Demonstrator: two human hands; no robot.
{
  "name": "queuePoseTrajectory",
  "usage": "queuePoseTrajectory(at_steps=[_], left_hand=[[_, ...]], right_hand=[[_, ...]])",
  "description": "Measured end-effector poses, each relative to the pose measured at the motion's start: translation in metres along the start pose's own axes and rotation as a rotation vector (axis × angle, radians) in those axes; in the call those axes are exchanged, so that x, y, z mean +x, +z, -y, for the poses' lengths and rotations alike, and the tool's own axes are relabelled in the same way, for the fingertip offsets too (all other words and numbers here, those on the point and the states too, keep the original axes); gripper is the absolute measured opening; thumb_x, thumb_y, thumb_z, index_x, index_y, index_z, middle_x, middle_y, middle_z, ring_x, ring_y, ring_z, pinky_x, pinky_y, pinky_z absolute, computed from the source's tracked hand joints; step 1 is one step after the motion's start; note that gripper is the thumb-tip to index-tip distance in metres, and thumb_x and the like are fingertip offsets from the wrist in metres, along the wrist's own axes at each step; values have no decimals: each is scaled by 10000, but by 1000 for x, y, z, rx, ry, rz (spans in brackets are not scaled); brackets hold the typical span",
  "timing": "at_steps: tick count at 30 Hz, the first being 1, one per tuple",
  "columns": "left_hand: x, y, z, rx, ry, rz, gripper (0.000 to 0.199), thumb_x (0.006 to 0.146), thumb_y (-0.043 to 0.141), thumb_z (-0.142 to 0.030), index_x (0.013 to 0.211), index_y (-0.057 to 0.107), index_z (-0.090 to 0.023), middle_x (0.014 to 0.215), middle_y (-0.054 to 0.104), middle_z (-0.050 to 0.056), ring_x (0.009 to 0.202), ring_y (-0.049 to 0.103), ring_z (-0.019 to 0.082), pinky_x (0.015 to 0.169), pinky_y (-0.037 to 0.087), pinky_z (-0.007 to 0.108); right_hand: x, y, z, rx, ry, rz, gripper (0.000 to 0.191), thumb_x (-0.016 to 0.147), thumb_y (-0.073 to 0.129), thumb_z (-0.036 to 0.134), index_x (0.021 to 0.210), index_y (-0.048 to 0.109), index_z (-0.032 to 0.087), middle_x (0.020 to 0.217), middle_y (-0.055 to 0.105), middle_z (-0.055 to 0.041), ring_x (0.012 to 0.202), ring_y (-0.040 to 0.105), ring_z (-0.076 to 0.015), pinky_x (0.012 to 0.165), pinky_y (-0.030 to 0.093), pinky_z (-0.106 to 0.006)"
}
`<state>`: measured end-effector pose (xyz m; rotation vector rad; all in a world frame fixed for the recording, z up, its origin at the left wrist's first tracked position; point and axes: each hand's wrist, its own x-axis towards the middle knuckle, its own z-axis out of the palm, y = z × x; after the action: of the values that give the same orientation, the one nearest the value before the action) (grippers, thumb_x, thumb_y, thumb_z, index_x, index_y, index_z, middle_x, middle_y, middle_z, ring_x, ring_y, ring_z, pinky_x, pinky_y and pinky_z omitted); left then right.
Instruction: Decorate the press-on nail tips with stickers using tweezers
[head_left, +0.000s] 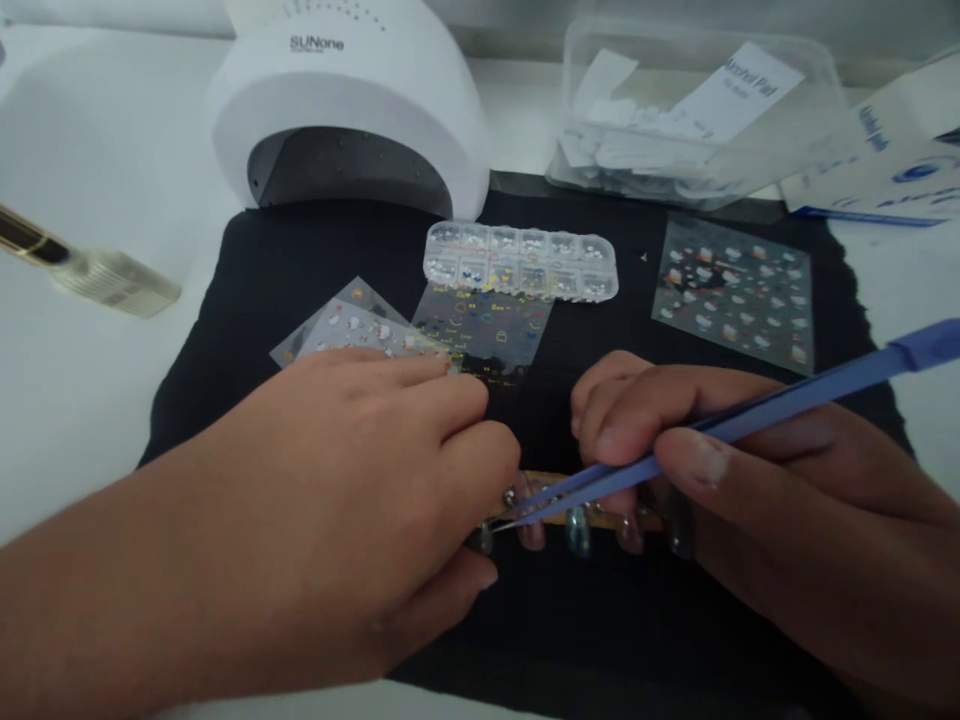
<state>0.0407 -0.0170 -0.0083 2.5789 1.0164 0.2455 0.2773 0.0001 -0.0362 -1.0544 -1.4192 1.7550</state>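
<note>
In my right hand is a pair of blue tweezers, pinched between thumb and fingers. The tweezers' tips meet a greenish false nail at the left of a narrow tan strip. Along that strip sit several glossy false nails, among them a teal one and a pinkish one. My left hand is closed at the strip's left end, its curled fingers and thumb hiding that end. Just beyond my left knuckles, a clear sticker sheet lies partly under the hand.
A clear compartment box of small gems overlaps another sticker sheet on the black mat. A third sheet lies right. Behind stand a white nail lamp, a clear tub and an alcohol-pad box. A brush is left.
</note>
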Motion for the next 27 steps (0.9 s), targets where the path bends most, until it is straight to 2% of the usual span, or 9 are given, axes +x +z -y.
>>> queuePoseTrajectory(at_steps=[6,14,20,27], left_hand=[[1,1,0,-5,2,-14,152,836,637,-225,782,495,-234,748,522,-13,628,430,196,556,297,363],[0,0,-1,4,1,-9,136,842,636,-232,789,510,-236,767,547,-6,651,467,204,567,330,371],[1,2,0,1,6,-11,141,846,637,-237,783,510,-236,758,542,-12,647,468,204,562,334,370],[-1,-1,0,7,8,-17,156,846,656,-246,789,511,-237,761,548,-20,647,470,202,556,332,367]], right_hand=[[0,2,4,15,6,11,201,930,691,437,859,775,268,780,605,-14,610,599,-111,504,540,-194],[-2,1,2,39,12,-23,184,904,728,439,825,778,280,745,607,-20,577,580,-115,480,513,-202],[-2,1,2,-4,5,-5,192,917,705,449,850,775,283,792,608,-20,602,595,-122,477,528,-204],[0,1,2,-33,4,13,202,914,696,475,842,771,302,761,599,-7,590,597,-118,467,530,-192]])
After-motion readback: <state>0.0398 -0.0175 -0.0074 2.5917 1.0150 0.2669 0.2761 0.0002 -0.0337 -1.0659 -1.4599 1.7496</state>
